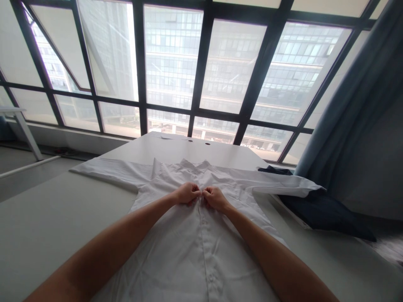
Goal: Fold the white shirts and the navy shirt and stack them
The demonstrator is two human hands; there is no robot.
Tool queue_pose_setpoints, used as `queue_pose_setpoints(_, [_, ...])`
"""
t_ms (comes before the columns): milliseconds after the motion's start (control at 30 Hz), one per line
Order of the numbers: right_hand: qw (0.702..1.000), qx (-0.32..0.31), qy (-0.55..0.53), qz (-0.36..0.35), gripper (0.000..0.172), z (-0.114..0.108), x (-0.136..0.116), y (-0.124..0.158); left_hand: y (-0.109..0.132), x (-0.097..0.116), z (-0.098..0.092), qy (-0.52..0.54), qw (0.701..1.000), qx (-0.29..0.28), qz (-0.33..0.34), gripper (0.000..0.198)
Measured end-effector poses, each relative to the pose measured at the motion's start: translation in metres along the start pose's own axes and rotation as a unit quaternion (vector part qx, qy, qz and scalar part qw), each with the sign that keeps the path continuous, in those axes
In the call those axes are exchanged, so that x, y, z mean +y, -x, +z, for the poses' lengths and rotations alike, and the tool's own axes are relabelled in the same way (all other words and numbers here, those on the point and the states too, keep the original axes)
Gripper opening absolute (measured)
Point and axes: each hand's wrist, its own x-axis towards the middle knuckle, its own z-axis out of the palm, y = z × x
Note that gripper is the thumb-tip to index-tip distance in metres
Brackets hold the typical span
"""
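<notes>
A white button-up shirt (176, 247) lies spread front side up, its collar at the far end and its sleeves stretched out to both sides. My left hand (188, 193) pinches the shirt's front opening on the upper chest. Right beside it, my right hand (214, 197) pinches the other side of the same opening, the fingertips of both hands nearly meeting. The fabric is drawn up slightly between them. Whether a button sits in the fingers is hidden. Below the hands the front strip runs straight toward me.
The shirt rests on a white table (103, 214). Dark blue cloth (321, 209) lies at the right under the sleeve's end. A blue-grey curtain (343, 96) hangs at the right, and large black-framed windows stand behind. At the far left is a white table leg (28, 134).
</notes>
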Motion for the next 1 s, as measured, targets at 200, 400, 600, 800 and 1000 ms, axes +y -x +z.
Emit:
queue_pose_setpoints(200, [1.0,-0.014,0.002,0.009,0.022,-0.001,0.0,0.0,0.001,0.002,-0.003,-0.215,0.972,0.063,0.066,0.025])
queue_pose_setpoints(400, [0.954,0.096,0.242,-0.148,0.014,-0.004,0.003,0.008,0.006,-0.01,-0.006,-0.362,0.916,0.141,0.103,0.036])
queue_pose_setpoints(600, [0.908,0.069,0.383,-0.155,0.041,0.0,0.008,0.015,0.006,-0.018,-0.006,-0.408,0.912,0.02,0.046,0.056])
queue_pose_setpoints(800, [0.867,-0.014,0.473,-0.157,0.033,-0.008,-0.024,0.039,0.029,0.001,-0.007,-0.423,0.903,-0.05,0.055,0.063])
queue_pose_setpoints(1000, [0.881,0.026,0.468,-0.057,0.043,-0.011,-0.062,0.019,0.016,0.025,-0.019,-0.381,0.923,0.046,0.024,0.029])
